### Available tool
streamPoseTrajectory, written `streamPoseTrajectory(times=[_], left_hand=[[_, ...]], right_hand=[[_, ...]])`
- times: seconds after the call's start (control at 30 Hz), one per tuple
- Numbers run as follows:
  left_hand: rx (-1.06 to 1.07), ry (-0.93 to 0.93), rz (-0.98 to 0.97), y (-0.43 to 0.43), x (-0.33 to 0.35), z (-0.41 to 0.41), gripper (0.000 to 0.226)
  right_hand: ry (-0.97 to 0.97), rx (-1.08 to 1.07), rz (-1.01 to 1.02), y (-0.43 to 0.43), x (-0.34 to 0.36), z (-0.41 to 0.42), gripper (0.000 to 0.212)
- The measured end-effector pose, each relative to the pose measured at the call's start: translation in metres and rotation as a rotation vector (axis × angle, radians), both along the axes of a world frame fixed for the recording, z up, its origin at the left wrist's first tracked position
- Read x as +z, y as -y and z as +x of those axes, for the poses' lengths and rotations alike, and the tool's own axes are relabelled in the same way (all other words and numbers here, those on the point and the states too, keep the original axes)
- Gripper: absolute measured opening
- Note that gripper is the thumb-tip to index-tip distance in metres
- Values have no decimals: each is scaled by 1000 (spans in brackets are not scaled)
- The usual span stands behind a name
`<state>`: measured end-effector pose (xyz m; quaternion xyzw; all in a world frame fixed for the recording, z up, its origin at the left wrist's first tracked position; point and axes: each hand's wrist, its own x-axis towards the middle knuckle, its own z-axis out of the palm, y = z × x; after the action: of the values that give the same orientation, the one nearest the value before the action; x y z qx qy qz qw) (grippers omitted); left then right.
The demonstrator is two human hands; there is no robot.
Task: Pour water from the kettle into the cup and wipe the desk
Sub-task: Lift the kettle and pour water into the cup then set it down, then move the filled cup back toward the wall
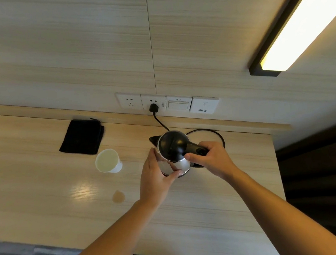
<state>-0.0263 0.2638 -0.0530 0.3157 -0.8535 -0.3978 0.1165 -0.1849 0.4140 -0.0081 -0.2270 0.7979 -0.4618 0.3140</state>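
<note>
Two bare hands meet on the kettle (173, 153), which stands upright toward the back right of the pale wood-grain desk (47, 199). The left hand (157, 177) curls around the shiny steel body from the near-left side, its thumb laid across the lower front and its fingers pressed against the metal. The right hand (210, 158) is wrapped around the black handle (197, 148) on the kettle's right, with the thumb reaching toward the black domed lid (173, 143). A black cord (214, 132) loops on the desk behind the kettle, and a black plug (153, 108) sits in the second socket of a white wall panel (167, 104) just above the desk's back edge. To the left of the kettle, clearly apart from it, stands a white paper cup (108, 161), upright and open; whether it holds anything cannot be told. Just behind the cup, a folded black cloth (82, 137) lies flat on the desk. Nearer the front edge, below the cup, is a small brownish spill (118, 196), beside a bright patch of reflected light. A lit strip lamp (300, 20) is fixed at the upper right.
</note>
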Motion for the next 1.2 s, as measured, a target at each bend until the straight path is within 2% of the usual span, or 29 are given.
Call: streamPoseTrajectory(times=[0.3,0.47,0.57,0.67,0.77,0.83,0.93,1.1,1.2], left_hand=[[20,27,5,-6,-1,-5,105],[-39,34,24,2,6,1,96],[-82,91,-10,25,17,19,112],[-72,92,-69,58,37,49,110],[-99,70,-147,102,54,75,107],[-151,109,-169,139,60,89,111],[-250,245,-144,189,64,98,119],[-458,457,-165,240,47,85,120],[-548,493,-96,255,28,77,113]], right_hand=[[3,37,60,3,0,-11,26],[-29,46,142,1,10,-10,32],[-242,41,231,-1,26,-6,49],[-548,12,232,9,50,12,71],[-698,71,127,35,78,47,61],[-662,200,98,64,90,76,59],[-603,349,165,115,79,105,70],[-391,432,414,185,20,121,99],[-302,422,510,211,-10,123,110]])
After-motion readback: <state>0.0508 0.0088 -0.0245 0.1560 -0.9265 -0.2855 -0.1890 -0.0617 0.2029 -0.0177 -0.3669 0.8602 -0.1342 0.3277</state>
